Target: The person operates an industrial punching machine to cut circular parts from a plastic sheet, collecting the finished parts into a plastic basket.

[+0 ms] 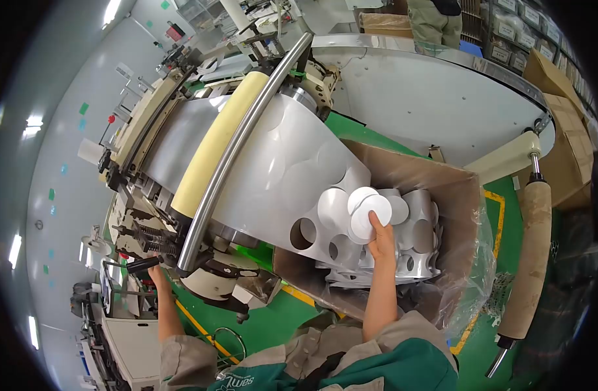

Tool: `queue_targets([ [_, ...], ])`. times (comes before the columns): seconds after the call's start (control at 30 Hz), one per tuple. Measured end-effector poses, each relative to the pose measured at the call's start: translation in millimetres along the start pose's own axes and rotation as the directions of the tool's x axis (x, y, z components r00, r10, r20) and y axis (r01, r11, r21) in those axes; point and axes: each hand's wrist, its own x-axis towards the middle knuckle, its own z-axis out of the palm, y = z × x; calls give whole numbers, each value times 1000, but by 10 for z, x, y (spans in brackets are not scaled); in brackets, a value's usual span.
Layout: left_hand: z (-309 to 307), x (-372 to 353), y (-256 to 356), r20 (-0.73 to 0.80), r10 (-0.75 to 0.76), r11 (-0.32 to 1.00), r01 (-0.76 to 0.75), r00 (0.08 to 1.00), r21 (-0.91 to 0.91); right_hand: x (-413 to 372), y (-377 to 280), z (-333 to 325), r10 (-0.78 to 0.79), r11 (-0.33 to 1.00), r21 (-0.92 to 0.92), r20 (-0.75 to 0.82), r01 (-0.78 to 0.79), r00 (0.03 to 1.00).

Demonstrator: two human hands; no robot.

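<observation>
Observed: the discs (367, 212), a small fanned stack of flat round blanks, are pinched at their lower edge by the right hand (382, 242), thumb in front and fingers behind. They are held above the open box (442, 179), just beside the punched end of the sheet (279, 176).

Left hand (157, 274): closed round a black handle (142, 264) low on the machine's left side, well apart from the discs.

Judgement on handling: the blanks overlap loosely and look ready to slide on one another. A firmer pinch nearer the stack's middle, with the edges squared, would serve better. The cut holes in the sheet probably have sharp rims, so bare fingers are best kept off them.

Containers: the box is cardboard with a clear plastic liner (472, 274) hanging over its near wall. It holds scrap (410, 254), folded lengths of sheet full of round holes, piled against the near side. Whether loose discs lie among the scrap cannot be told.

Surroundings: the sheet runs down from under a cream roller (217, 140) and a steel bar (247, 130) into the box. Another person stands at the far end of the room
</observation>
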Motion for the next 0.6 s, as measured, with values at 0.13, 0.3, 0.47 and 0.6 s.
queue_targets([
  [0.13, 145, 260, -323, -211, 48, 999, -52, 976, -15, -19, 2, -72, -73, 997, -5, -33, 73, 997],
  [0.3, 202, 243, -47, -322, -168, 977, 114, 932, -181, -67, -89, -176, -83, 994, -77, -136, 73, 987],
  [0.47, 175, 234, 117, -364, -250, 946, 147, 897, -287, -88, -94, -215, -106, 987, -135, -157, 85, 982],
  [0.6, 99, 254, 57, -377, -244, 954, 150, 893, -260, -108, -74, -151, -74, 992, -115, -152, 57, 986],
])
